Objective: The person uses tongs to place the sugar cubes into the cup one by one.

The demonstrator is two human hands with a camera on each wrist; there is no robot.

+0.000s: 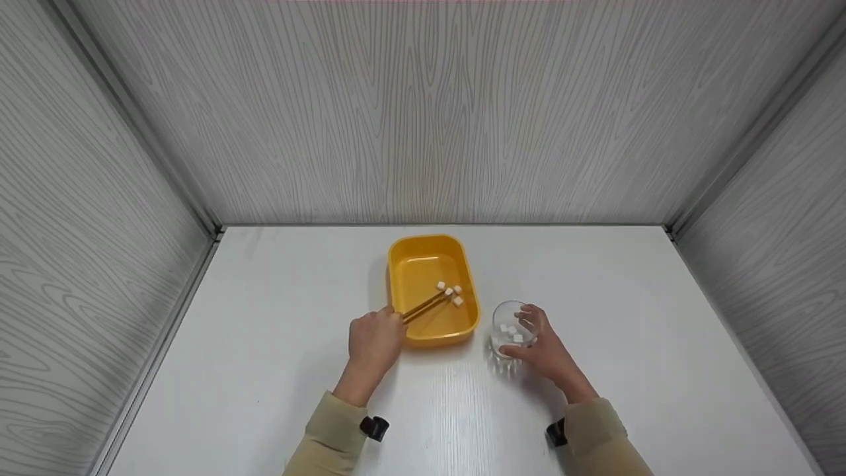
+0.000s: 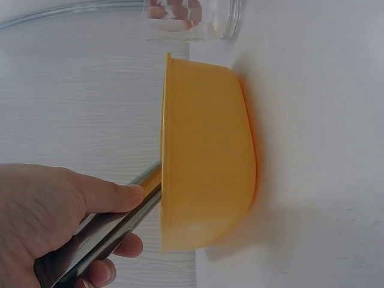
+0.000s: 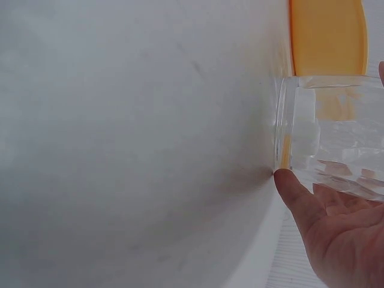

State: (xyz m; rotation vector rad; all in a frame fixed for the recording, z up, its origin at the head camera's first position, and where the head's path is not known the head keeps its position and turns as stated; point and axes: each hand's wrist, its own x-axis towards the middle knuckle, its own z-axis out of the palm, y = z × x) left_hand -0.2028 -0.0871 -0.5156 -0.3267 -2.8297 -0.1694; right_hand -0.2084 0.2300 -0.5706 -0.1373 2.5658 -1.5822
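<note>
My left hand (image 1: 377, 340) grips a pair of shiny metal tongs (image 2: 111, 231), thumb on one side and fingers on the other. The tongs slant over the near left rim of a yellow rectangular tub (image 1: 416, 264). Their tips are among several small white cubes (image 1: 458, 301) at the tub's right side. One cube (image 1: 449, 291) sits right at the tips; whether it is pinched I cannot tell. To the right of the tub, my right hand (image 1: 547, 347) holds a clear glass (image 3: 306, 120) standing upright, thumb near its base and fingers around the far side. Several white cubes (image 1: 517, 338) lie inside the glass.
Everything stands on a white tabletop (image 1: 277, 297). Pale wood-grain panels enclose it at the back (image 1: 423, 119), left (image 1: 86, 231) and right (image 1: 780, 264). A narrow gap separates the tub from the glass. Each wrist wears a black device (image 1: 375, 428) at the sleeve cuff.
</note>
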